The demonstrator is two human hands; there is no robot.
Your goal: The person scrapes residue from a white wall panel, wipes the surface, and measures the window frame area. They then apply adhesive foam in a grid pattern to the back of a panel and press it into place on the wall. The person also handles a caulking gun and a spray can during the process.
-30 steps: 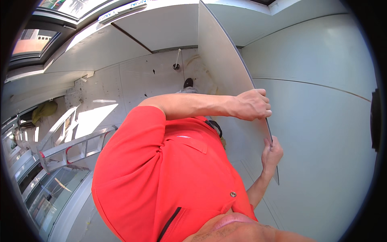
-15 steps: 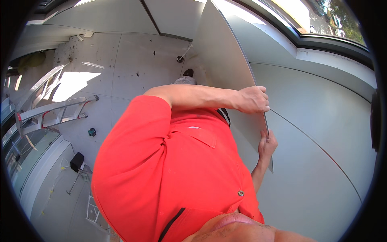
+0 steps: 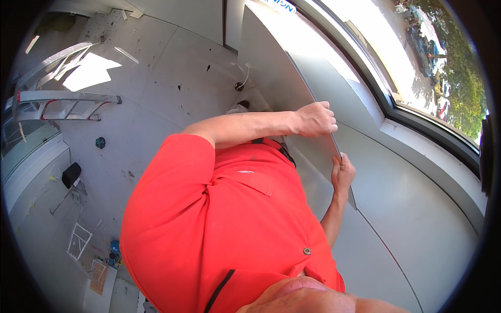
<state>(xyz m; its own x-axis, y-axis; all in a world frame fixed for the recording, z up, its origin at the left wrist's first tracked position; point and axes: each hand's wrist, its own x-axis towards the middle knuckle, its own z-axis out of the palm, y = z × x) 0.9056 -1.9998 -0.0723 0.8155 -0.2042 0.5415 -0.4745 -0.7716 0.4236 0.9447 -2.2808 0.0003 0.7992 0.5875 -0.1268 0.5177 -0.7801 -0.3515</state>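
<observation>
A large, thin, light-grey panel (image 3: 271,68) stands on edge to my right, its long edge running from the top of the view down toward me. My left hand (image 3: 315,119) reaches across my body and is closed over that edge. Closer to me, my right hand (image 3: 343,175) grips the same panel near its near corner, with the thumb up along the edge. Part of the panel's lower side is hidden behind my left forearm and red shirt.
A window with a dark frame (image 3: 396,107) and pale sill runs along the right, above grey wall panelling (image 3: 417,193). At left an aluminium ladder (image 3: 68,96) lies near a small dark-teal item (image 3: 100,142) on the marked floor (image 3: 156,99). A black-headed stand (image 3: 71,175) is lower left.
My view has turned, so more of the window and street shows. The panel's near end and both hands sit slightly higher and further left in view. Both hands keep their grip.
</observation>
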